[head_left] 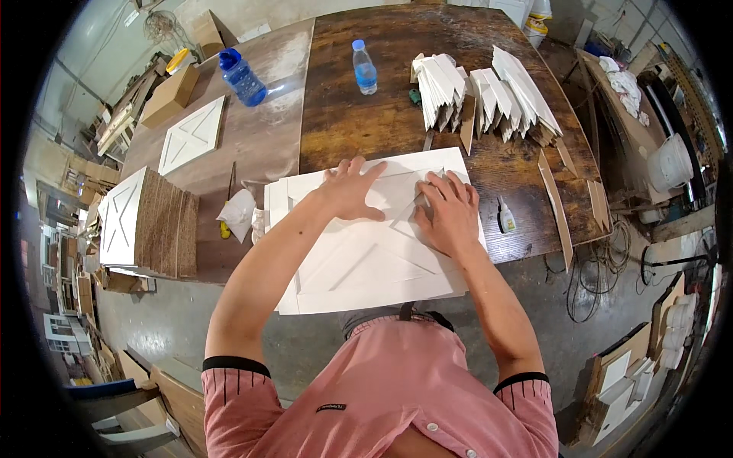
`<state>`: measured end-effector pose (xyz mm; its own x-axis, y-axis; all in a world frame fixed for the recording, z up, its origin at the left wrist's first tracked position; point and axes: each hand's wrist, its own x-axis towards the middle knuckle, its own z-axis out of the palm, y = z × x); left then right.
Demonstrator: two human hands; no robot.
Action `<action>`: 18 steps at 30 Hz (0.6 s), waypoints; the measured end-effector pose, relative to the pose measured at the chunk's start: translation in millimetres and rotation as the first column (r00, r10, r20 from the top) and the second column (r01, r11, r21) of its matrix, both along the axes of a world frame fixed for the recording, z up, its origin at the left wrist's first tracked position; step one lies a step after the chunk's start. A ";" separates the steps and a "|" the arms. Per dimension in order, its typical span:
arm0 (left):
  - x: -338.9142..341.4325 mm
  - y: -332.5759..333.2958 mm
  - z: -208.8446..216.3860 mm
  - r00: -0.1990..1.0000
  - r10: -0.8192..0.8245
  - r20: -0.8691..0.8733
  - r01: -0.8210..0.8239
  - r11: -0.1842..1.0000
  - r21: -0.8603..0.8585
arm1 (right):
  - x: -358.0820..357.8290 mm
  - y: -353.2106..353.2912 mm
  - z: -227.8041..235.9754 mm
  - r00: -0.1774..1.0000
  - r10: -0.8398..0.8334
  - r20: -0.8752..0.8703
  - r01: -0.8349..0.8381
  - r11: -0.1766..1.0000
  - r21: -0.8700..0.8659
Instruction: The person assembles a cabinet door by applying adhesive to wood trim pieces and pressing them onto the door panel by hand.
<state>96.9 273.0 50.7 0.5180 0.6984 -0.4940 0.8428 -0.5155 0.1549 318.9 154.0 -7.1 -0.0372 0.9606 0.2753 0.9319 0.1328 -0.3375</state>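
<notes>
A white panel (359, 294) with raised strips crossing on its face lies in front of me, its near edge reaching past the table's front. My left hand (350, 192) rests flat near its far edge, fingers spread and thumb stretched to the right. On the panel's right side, my right hand (449, 208) presses down with bent, parted fingers beside a slanting strip (405, 217). Part of that strip is hidden under the hand. Neither hand is wrapped round anything. A small white glue bottle (506, 217) stands just right of the panel.
A tall stack of panels (166, 221) stands at the left, with another crossed panel (192, 136) beyond it. Bundled white pieces (441, 91) stand at the back right. A blue jug (243, 79) and a clear bottle (365, 70) stand farther back; wood strips (556, 202) line the right edge.
</notes>
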 end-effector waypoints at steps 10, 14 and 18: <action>-3.3 1.8 -6.3 1.000 -0.012 0.017 0.011 1.000 0.023 | -0.8 0.3 0.4 1.000 -0.014 0.002 0.014 1.000 0.007; -1.8 1.8 -4.6 1.000 -0.014 0.015 0.014 1.000 0.019 | 0.8 0.6 -4.1 1.000 -0.002 -0.008 0.003 0.999 0.051; -2.5 1.7 -5.3 1.000 -0.012 0.018 0.012 1.000 0.015 | -1.2 0.2 -0.4 1.000 -0.004 -0.028 0.005 0.999 0.050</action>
<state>94.3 274.8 45.5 0.5353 0.6993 -0.4738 0.8336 -0.5278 0.1627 317.7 154.2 -7.6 -0.0248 0.9459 0.3236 0.9228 0.1461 -0.3564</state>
